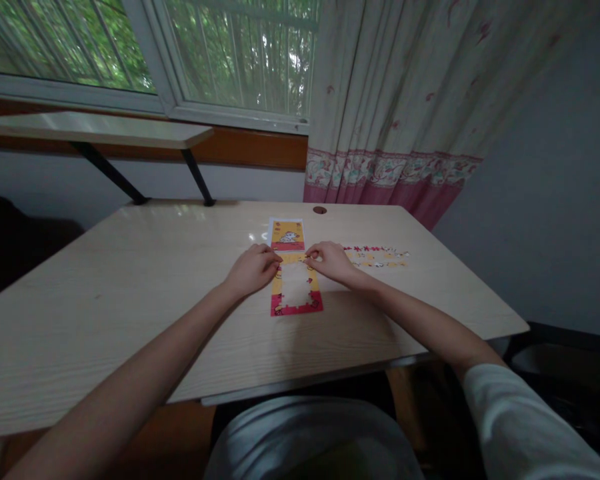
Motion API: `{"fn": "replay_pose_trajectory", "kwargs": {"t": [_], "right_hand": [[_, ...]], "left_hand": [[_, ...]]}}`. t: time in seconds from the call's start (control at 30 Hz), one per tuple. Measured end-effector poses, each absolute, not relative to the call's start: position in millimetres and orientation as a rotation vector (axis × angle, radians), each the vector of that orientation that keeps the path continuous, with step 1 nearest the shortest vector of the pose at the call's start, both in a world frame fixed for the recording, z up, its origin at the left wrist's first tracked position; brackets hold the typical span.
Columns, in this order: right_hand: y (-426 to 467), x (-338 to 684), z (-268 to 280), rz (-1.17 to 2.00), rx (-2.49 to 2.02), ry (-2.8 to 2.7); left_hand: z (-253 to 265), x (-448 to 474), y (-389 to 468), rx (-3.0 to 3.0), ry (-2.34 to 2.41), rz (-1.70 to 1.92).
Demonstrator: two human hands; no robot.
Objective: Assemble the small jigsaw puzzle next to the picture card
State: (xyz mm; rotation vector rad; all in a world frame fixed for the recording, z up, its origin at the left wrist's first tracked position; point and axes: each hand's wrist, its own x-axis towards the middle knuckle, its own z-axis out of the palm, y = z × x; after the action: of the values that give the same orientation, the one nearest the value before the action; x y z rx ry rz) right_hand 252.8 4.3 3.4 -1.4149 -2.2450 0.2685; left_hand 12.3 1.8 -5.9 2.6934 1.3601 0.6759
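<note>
A partly assembled jigsaw puzzle (297, 310) lies flat on the table, its yellow and red border framing a bare middle. My left hand (254, 272) rests at the border's upper left corner, fingers bent together and tips on its edge; whatever they may pinch is hidden. At the upper right of the border, my right hand (333, 261) is closed in a pinch, with a small puzzle piece at the fingertips. Just beyond the puzzle is a reference picture card (287, 235) showing a white cartoon animal on yellow and red. Loose puzzle pieces (377, 265) lie in rows right of my right hand.
The light wooden table (180, 247) has a round cable hole (320, 210) near its back edge. A raised shelf (145, 130) on dark legs stands at the back left. Behind the table hang curtains (390, 100) beside a window (240, 60).
</note>
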Motion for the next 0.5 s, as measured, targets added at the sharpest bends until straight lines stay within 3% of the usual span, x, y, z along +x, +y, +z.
{"fn": "replay_pose_trajectory", "kwargs": {"t": [0.5], "right_hand": [[6, 252, -2, 0.267, -1.368, -2.278]], "left_hand": [[-5, 31, 0, 2.819, 1.248, 0.566]]}}
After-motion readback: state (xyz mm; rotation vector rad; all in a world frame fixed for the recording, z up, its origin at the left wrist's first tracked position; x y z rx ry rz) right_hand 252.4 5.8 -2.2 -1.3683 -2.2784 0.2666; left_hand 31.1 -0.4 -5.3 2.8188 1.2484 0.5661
